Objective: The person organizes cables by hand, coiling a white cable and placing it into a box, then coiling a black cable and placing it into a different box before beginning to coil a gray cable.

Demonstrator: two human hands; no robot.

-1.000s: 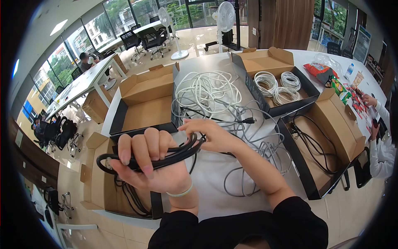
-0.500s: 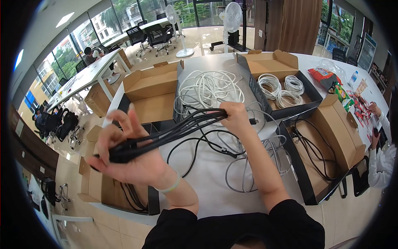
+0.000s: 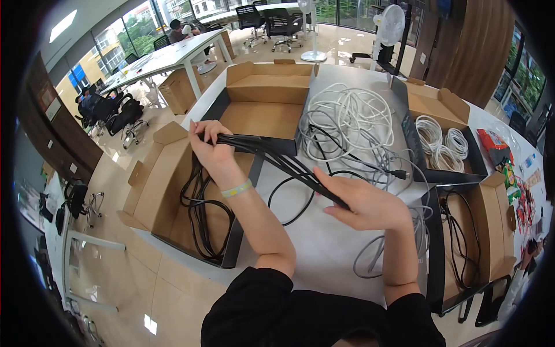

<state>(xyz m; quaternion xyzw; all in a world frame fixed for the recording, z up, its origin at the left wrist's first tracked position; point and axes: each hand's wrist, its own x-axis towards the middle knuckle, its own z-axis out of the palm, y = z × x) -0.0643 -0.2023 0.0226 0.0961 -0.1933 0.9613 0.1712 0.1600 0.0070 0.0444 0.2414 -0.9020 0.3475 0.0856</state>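
Between my two hands stretches a looped bundle of black cable [image 3: 277, 159]. My left hand [image 3: 212, 147] is closed around its far left end, over the near-left box. At the bundle's other end, my right hand [image 3: 367, 202] grips it between thumb and fingers. A loose length of the black cable hangs to the table, and a black plug [image 3: 400, 174] lies to the right of the bundle. Under my left forearm, the near-left cardboard box [image 3: 165, 222] holds coiled black cables [image 3: 202, 214]. A tangle of white cables [image 3: 350, 124] lies on the table beyond my right hand.
An open box [image 3: 263, 115] stands at the back left. White coils [image 3: 442, 144] fill a box at the back right, and black cable [image 3: 459, 231] lies in the near-right box. Grey cable [image 3: 370, 254] lies by my right forearm. Snack packets [image 3: 494, 147] sit far right.
The view has turned left. My left hand has moved away over the near-left box, and my right hand has come nearer, so the bundle now slopes down to the right.
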